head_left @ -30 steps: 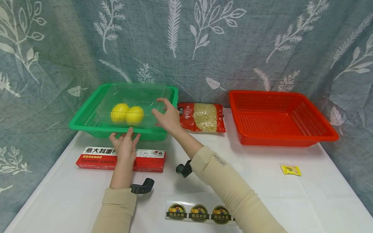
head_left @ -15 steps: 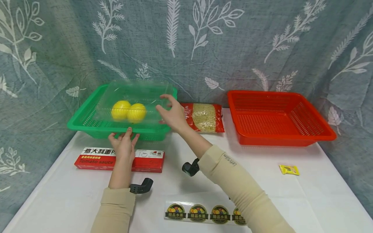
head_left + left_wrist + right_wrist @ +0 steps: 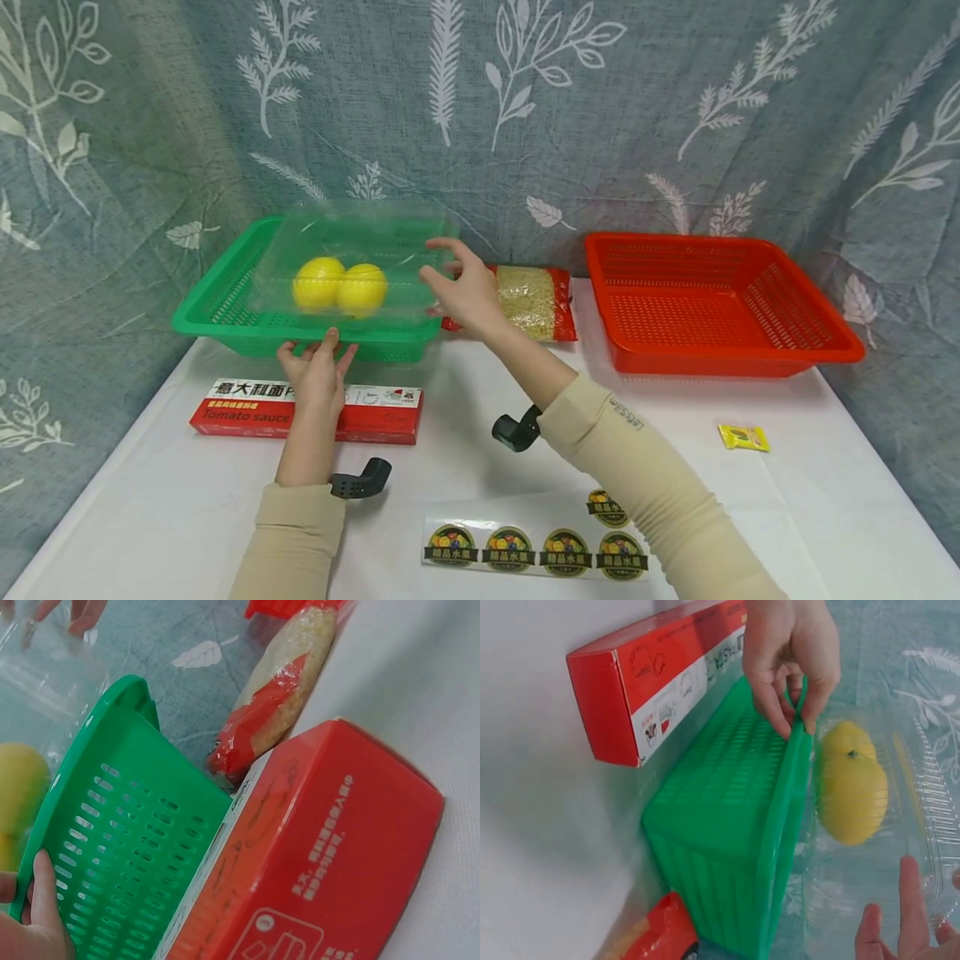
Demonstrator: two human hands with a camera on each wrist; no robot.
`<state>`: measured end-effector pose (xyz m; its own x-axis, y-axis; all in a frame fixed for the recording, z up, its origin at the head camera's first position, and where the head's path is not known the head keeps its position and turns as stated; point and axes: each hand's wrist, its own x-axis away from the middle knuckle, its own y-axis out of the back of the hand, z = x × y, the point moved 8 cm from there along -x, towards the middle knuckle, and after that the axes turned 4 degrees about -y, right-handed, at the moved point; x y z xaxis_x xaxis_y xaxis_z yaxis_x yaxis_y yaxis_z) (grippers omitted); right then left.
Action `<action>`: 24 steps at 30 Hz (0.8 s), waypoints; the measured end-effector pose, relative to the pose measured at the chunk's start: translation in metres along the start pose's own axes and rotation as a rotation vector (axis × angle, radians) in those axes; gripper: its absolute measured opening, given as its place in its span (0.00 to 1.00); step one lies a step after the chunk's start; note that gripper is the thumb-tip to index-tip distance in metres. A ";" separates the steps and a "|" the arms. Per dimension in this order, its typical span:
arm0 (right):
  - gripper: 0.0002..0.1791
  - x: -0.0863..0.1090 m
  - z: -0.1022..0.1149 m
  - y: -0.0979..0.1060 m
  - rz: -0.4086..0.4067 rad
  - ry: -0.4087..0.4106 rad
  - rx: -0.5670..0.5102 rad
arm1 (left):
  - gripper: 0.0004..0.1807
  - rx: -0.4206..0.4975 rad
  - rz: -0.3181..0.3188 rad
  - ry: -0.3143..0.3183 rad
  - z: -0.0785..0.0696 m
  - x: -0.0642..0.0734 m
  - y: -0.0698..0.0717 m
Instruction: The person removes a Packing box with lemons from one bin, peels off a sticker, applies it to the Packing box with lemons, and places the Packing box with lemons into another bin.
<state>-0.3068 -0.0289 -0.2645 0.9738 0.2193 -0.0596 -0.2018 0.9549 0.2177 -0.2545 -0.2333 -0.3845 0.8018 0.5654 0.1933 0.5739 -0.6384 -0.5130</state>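
Observation:
A clear plastic box [image 3: 408, 287] with two round yellow fruits [image 3: 318, 283] inside is raised and slightly tilted over the green basket [image 3: 198, 304]. My right hand [image 3: 472, 292] grips the box's right end, thumb in front and fingers spread around the side. Some of those fingertips [image 3: 911, 900] also show in the right wrist view. At the basket's front rim, my left hand [image 3: 318, 375] pinches the edge between thumb and fingers, seen closely in the right wrist view. Through the clear plastic, part of the basket's inside is visible.
A red pasta box [image 3: 378, 425] lies before the green basket, partly behind the left forearm. Right of the basket is a red bag of pasta [image 3: 532, 300], then a red basket [image 3: 727, 350]. A yellow packet [image 3: 744, 437] and a sticker sheet [image 3: 536, 550] lie nearer.
The clear box with the yellow fruits has risen and shifted rightward along with my right hand. My left hand has stayed on the basket rim. More of the sticker sheet is uncovered.

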 end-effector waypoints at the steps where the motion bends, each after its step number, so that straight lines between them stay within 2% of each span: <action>1: 0.20 0.000 0.001 0.002 0.001 0.014 0.012 | 0.27 -0.004 0.002 0.001 0.000 0.000 0.000; 6: 0.20 0.004 0.002 0.011 0.004 0.040 0.066 | 0.28 -0.004 0.007 0.007 0.000 0.000 0.000; 10: 0.20 0.008 0.002 0.018 0.008 0.036 0.069 | 0.28 0.003 0.007 0.010 0.000 0.000 0.001; 24: 0.20 0.021 -0.004 0.047 -0.017 -0.015 0.078 | 0.24 0.022 0.016 -0.019 0.000 0.002 0.003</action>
<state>-0.2959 0.0210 -0.2591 0.9787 0.1994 -0.0494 -0.1767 0.9398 0.2925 -0.2515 -0.2341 -0.3856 0.8075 0.5650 0.1695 0.5570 -0.6357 -0.5344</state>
